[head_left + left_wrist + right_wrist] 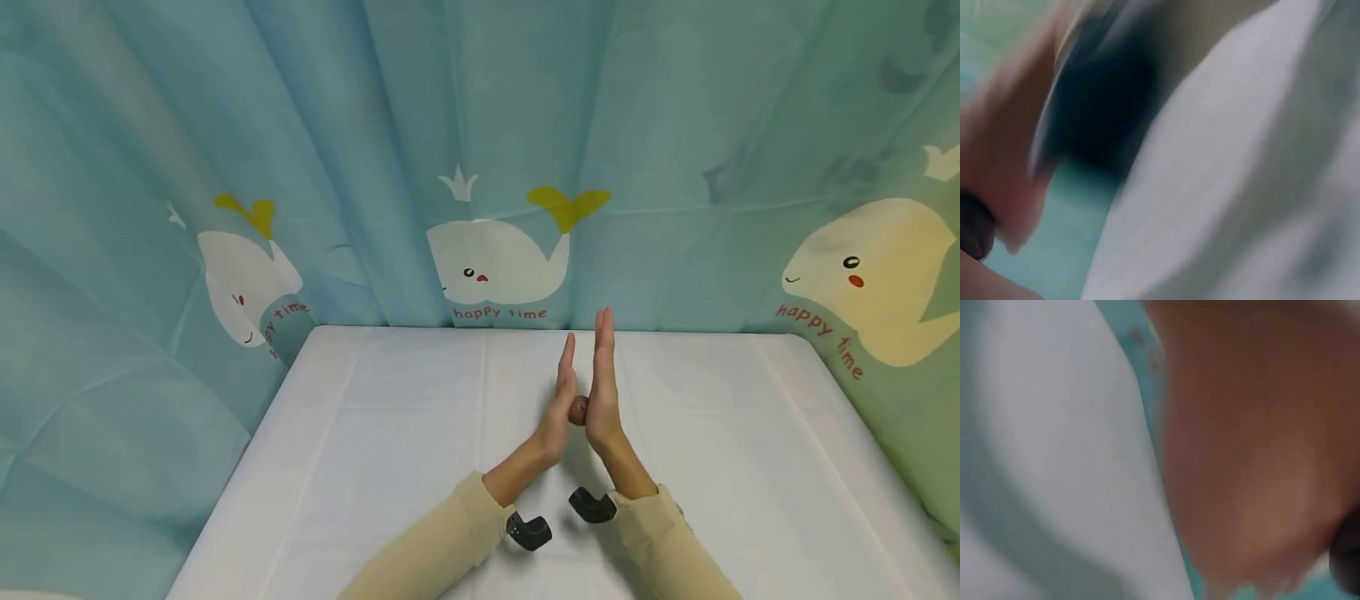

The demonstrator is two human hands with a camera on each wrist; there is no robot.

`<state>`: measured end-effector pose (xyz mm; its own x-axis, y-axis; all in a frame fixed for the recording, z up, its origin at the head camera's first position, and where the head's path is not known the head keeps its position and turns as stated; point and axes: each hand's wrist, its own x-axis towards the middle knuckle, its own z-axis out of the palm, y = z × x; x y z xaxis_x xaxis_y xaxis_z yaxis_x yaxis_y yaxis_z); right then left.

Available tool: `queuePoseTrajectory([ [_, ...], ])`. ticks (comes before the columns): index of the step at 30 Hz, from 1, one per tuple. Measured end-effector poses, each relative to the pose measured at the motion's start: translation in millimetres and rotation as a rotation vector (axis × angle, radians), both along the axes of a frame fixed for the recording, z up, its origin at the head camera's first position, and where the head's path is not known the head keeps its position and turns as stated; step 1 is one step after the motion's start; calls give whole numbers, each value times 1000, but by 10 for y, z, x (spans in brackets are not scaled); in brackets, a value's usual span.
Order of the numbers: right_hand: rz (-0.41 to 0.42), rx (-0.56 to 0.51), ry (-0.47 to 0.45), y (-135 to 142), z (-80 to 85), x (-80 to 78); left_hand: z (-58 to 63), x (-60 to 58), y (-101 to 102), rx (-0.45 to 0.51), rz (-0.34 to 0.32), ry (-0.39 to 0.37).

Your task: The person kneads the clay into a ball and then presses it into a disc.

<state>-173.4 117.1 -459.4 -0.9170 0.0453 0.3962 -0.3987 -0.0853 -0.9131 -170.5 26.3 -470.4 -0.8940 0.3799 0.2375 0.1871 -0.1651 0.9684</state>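
Observation:
A small, round, reddish-brown ball [578, 410] sits between the two palms, above the white table. My left hand [557, 412] presses it from the left with straight fingers pointing up and away. From the other side my right hand [604, 400] presses with its palm, its fingers also straight and held together. Dark and partly cut off, the ball [974, 226] shows at the left edge of the left wrist view. In the blurred right wrist view, the ball [1346, 553] appears at the lower right edge. The palms hide part of it, so what it is made of is unclear.
A white cloth-covered table [390, 450] spreads beneath the hands. Behind and beside it hangs a blue-green curtain [660, 125] printed with whales. Black wrist-worn devices [529, 532] stick out from both beige sleeves [442, 542], close to each other.

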Motion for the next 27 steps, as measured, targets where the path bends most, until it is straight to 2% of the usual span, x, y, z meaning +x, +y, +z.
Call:
queuePoseTrajectory([
  [2, 19, -21, -33, 70, -23, -97, -2, 72, 11, 26, -7, -1],
  [4, 57, -26, -69, 92, -82, -121, 45, 93, 2, 60, 0, 15],
  [7, 108, -37, -93, 25, -164, -27, 149, 9, -29, 68, 19, 82],
  [9, 124, -46, -66, -55, -174, 66, 200, -88, -50, 44, 40, 100],
  [12, 122, -34, -6, -168, -85, 174, 200, -201, -67, 5, 75, 65],
  [15, 77, 18, 28, -191, 23, 173, 149, -216, -53, 10, 92, 41],
  [19, 5, 32, -14, -51, 88, 7, 92, -108, -4, 20, 72, 59],
  [22, 0, -1, -61, 38, 62, -92, 67, -40, 12, 34, 60, 34],
  [24, 23, 12, -92, 31, 13, -86, 64, -46, 3, 85, 73, -24],
  [27, 52, 52, -122, -18, -62, 3, 68, -116, 23, 152, 118, -90],
])
